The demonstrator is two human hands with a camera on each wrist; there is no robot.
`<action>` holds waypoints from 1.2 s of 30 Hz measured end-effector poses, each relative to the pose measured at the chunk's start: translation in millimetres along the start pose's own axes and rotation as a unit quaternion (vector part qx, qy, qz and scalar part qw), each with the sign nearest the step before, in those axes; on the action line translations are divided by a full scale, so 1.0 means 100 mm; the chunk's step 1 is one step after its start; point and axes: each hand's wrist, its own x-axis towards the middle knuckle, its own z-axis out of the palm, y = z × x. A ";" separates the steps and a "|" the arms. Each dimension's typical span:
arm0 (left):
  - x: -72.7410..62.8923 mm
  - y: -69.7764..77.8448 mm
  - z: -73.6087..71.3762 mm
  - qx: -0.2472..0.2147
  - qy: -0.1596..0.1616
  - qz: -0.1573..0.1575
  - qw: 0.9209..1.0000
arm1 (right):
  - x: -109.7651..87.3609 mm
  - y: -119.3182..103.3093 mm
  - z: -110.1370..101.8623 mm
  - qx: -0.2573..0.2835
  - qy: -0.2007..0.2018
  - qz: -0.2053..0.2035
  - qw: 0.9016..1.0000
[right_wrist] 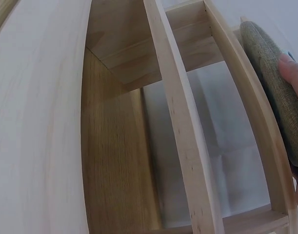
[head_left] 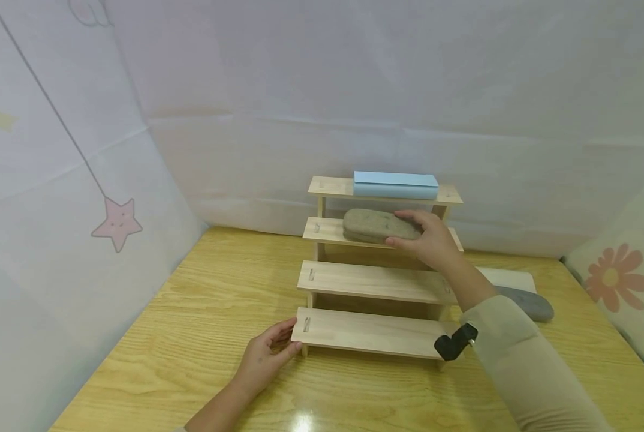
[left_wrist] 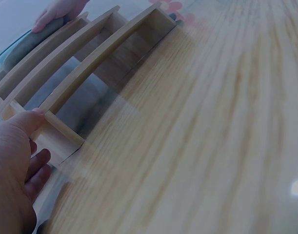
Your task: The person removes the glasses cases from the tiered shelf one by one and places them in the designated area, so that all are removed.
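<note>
A stepped wooden display rack (head_left: 373, 332) stands on the table. My left hand (head_left: 266, 355) holds the left end of its lowest step, with the thumb at the front corner; the left wrist view shows the thumb (left_wrist: 29, 119) on the wood and the other fingers curled beside the end panel. On the second step from the top lies a greenish-grey fabric glasses case (head_left: 373, 225). Its right end is gripped by my right hand (head_left: 430, 240), thumb in front and fingers over the top. At the edge of the right wrist view, the fingers (right_wrist: 294, 75) lie against the case.
A light blue folded case (head_left: 395, 185) lies on the top step. Right of the rack, a dark grey case (head_left: 527, 303) and a whitish flat item (head_left: 508, 279) rest on the table (head_left: 214, 288), partly behind my right arm. Pale cloth walls (head_left: 322, 72) enclose the table.
</note>
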 end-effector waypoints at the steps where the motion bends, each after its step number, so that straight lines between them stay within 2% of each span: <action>1: 0.00 0.00 0.00 0.000 0.000 0.000 1.000 | -0.01 0.00 -0.01 0.003 0.001 0.001 1.000; 10: 0.00 0.01 -0.01 -0.005 0.002 0.001 1.000 | -0.06 0.02 -0.13 0.007 0.000 0.021 1.000; 19: 0.01 0.00 0.00 0.001 0.001 0.003 1.000 | -0.20 0.03 -0.29 0.012 -0.004 0.036 0.999; 36: 0.03 -0.02 0.01 0.007 0.008 0.006 1.000 | -0.35 0.13 -0.54 0.014 0.010 0.018 1.000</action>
